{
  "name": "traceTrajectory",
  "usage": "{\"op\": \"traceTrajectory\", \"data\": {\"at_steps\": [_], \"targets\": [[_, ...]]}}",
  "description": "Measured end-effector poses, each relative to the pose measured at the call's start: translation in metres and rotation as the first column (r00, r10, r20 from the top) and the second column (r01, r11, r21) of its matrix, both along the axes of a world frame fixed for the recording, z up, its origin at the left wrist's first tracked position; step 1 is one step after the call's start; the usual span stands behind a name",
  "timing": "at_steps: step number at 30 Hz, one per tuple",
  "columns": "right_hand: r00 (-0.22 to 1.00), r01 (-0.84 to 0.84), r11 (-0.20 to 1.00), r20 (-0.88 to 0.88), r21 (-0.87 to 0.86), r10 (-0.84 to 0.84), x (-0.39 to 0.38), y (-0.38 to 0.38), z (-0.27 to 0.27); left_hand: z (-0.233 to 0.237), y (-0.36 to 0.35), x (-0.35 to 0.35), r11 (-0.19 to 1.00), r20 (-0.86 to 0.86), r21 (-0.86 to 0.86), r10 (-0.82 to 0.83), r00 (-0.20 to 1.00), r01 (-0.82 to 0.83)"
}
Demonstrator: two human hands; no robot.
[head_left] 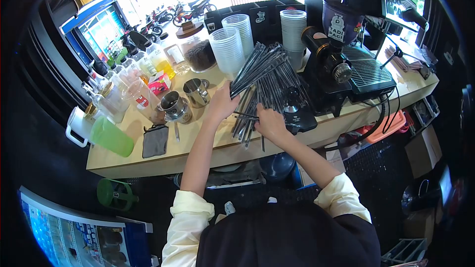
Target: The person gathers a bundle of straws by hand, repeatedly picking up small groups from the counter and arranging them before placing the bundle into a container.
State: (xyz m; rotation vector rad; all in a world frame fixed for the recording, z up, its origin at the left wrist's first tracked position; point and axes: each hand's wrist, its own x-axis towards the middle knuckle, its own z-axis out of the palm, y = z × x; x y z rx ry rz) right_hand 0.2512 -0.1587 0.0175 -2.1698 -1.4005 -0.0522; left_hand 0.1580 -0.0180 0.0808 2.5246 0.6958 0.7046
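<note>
My left hand (223, 103) is closed around a thick bundle of black drinking straws (255, 70), which look wrapped in clear plastic and point up and to the right. Beneath and beside that bundle, a loose pile of straws (281, 80) spreads over the counter, some ends reaching its front edge. My right hand (271, 124) is closed at the near end of the pile, with a dark straw (246, 116) between its fingers. Just right of the pile lies a black tamping mat (300, 121) with a metal tamper (293, 103) on it.
Left on the wooden counter (208, 141) are two steel pitchers (174, 106), a grey cloth pouch (155, 141), a green jug (113, 136) and several bottles. Stacked plastic cups (227, 49) stand behind the straws. A coffee grinder (341, 24) and espresso machine (376, 76) stand at right.
</note>
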Motion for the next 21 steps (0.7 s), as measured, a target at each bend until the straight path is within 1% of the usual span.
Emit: {"op": "traceTrajectory", "data": {"at_steps": [3,5,6,8,9,11,12,14,15,17,18,20,21], "targets": [[0.999,0.031,0.999,-0.007,0.017,-0.031,0.001,0.003,0.003,-0.001,-0.001,-0.001,1.0,0.03,0.017,0.015,0.999,-0.016],[0.996,-0.001,1.0,-0.087,0.003,0.001,0.0,-0.003,0.015,0.002,-0.002,-0.004,1.0,0.025,0.02,0.005,1.0,-0.005],[0.996,-0.002,1.0,-0.086,0.002,0.002,0.0,-0.005,0.02,0.004,-0.003,-0.005,1.0,0.026,0.018,0.006,1.0,-0.007],[0.992,-0.016,0.999,-0.124,0.051,0.022,0.0,-0.01,0.027,0.01,-0.004,-0.006,0.992,0.01,-0.127,-0.009,1.0,0.01],[0.992,-0.017,0.999,-0.122,0.05,0.023,-0.001,-0.012,0.031,0.01,-0.002,-0.006,0.992,0.012,-0.127,-0.008,1.0,0.01],[0.989,-0.04,0.997,-0.143,0.061,0.048,0.0,-0.016,0.038,0.009,0.002,-0.006,0.977,0.076,-0.206,-0.05,0.996,0.064],[0.989,-0.038,0.997,-0.141,0.062,0.046,0.001,-0.017,0.04,0.007,0.007,-0.005,0.976,0.077,-0.205,-0.051,0.996,0.066],[0.999,0.012,0.999,-0.047,0.053,-0.01,0.006,-0.016,0.045,0.002,0.015,-0.003,0.975,0.124,-0.208,-0.055,0.991,0.08],[0.999,0.014,0.998,-0.046,0.056,-0.012,0.009,-0.014,0.047,0.008,0.012,-0.005,0.975,0.125,-0.205,-0.057,0.991,0.082],[0.996,0.086,0.996,0.023,0.011,-0.087,0.019,-0.006,0.049,0.02,0.004,-0.01,0.977,0.144,-0.206,-0.022,0.989,0.052],[0.996,0.085,0.996,0.025,0.014,-0.085,0.024,0.0,0.051,0.023,0.003,-0.012,0.978,0.146,-0.204,-0.021,0.989,0.051],[0.989,0.144,0.988,0.021,0.054,-0.145,0.034,0.012,0.055,0.028,0.003,-0.016,0.988,0.212,-0.146,-0.018,0.977,0.05],[0.987,0.151,0.987,0.043,0.058,-0.154,0.036,0.018,0.059,0.029,0.004,-0.018,0.989,0.212,-0.144,-0.014,0.977,0.045]]}}
